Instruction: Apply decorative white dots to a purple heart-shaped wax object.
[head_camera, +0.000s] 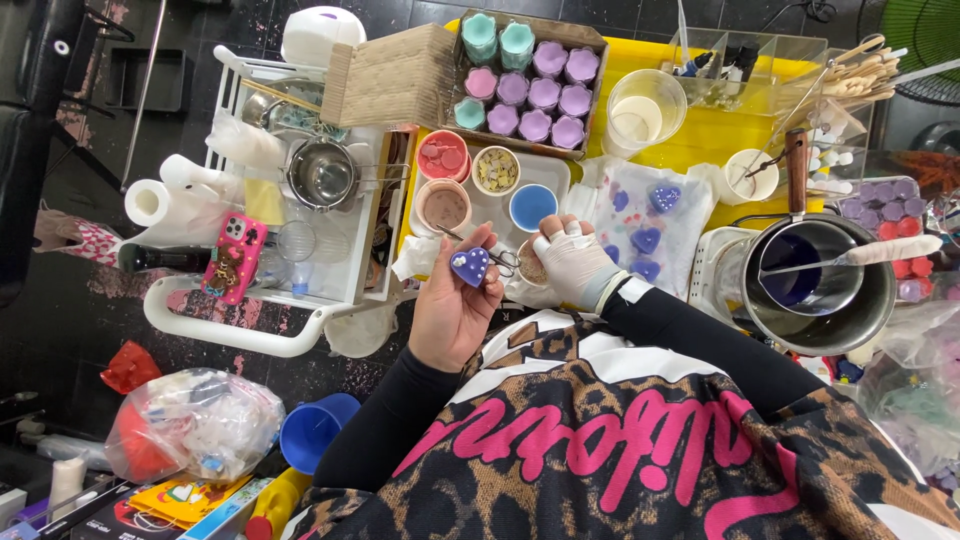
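Above the lap, left hand pinching purple heart, gloved right hand perhaps gripping scissors.

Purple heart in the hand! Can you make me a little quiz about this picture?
1. True or false: the left hand holds a purple heart.
2. Which hand wears a white glove? A) the left hand B) the right hand
3. Fill in the gap: the phone lying on the white cart has a ____ case.

Key: 1 true; 2 B; 3 pink.
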